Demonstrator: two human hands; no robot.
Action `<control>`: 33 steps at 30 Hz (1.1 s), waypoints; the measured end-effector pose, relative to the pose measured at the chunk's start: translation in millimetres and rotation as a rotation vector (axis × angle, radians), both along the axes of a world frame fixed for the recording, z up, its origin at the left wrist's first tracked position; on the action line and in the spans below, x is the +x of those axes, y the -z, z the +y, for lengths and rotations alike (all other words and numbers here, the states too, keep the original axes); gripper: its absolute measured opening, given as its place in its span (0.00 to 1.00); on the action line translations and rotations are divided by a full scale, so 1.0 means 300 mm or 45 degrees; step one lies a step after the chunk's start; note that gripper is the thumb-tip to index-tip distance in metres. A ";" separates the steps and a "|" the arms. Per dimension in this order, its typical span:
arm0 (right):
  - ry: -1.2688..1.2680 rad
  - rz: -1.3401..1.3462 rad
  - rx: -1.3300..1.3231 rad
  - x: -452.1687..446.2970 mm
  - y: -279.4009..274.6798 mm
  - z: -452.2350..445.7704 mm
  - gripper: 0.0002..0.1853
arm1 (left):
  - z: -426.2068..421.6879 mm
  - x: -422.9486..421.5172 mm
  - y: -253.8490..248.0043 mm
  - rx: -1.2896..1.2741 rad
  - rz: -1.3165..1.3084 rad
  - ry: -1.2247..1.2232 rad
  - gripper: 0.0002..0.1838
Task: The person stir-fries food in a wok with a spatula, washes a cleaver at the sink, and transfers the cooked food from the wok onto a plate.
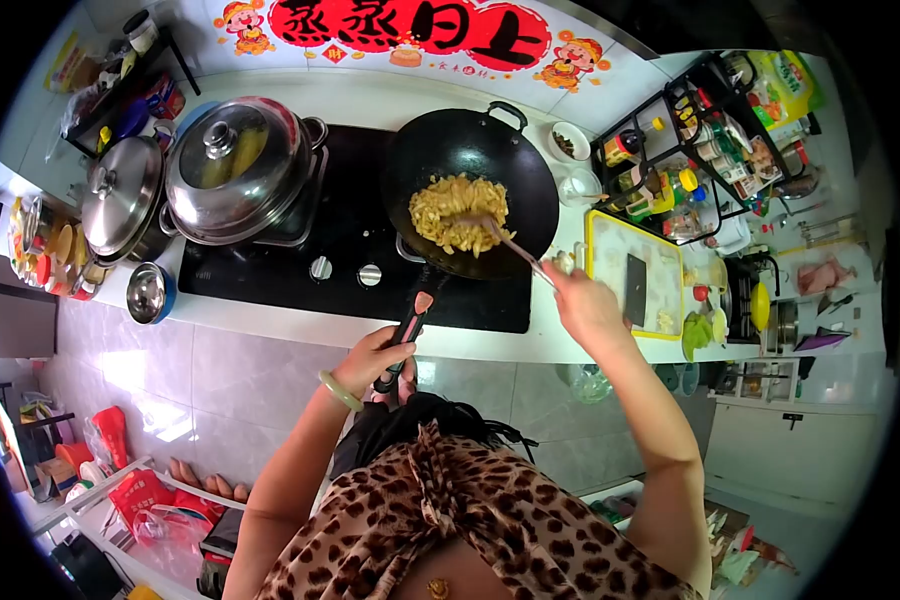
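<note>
My left hand (378, 358) is wrapped round the dark handle of a black wok (525, 180), which sits on the right side of the cooktop (260, 270). A heap of yellowish-brown chopped food (445, 200) lies in the middle of the wok. My right hand (585, 305) grips a spatula (515, 247) by its handle, over the wok's right front rim. The spatula's head is in the food, partly hidden by it. I cannot tell its exact shape.
Left of the wok stand a lidded steamer pot (235, 190) and a second lidded pot (120, 205). A metal bowl (148, 293) is near the counter's front edge. To the right lie a yellow-rimmed cutting board (660, 255) with a dark blade on it, small bowls (570, 140) and a bottle rack (670, 160).
</note>
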State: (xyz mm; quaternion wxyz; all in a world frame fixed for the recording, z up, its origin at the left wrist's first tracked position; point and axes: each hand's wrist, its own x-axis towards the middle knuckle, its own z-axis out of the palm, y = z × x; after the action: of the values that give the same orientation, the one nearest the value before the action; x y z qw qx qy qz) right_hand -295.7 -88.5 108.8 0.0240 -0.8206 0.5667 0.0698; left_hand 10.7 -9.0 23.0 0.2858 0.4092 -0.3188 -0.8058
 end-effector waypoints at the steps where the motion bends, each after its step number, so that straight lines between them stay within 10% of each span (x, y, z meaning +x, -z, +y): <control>1: 0.005 -0.005 -0.006 0.011 0.028 -0.047 0.24 | -0.002 0.000 -0.002 -0.027 0.013 0.005 0.18; 25: -0.031 0.154 -0.015 0.097 -0.028 -0.094 0.24 | -0.009 -0.003 0.010 -0.015 -0.011 0.008 0.17; 33: 0.621 -0.609 0.743 -0.218 -0.276 -0.240 0.22 | -0.004 -0.003 0.030 0.003 -0.050 -0.013 0.17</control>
State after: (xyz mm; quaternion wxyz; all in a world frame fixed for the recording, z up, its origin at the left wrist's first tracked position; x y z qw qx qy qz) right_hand -361.0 -160.4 191.6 0.4006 -0.6149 0.6787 0.0274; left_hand 9.9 -10.1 14.0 0.2831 0.4269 -0.3215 -0.7964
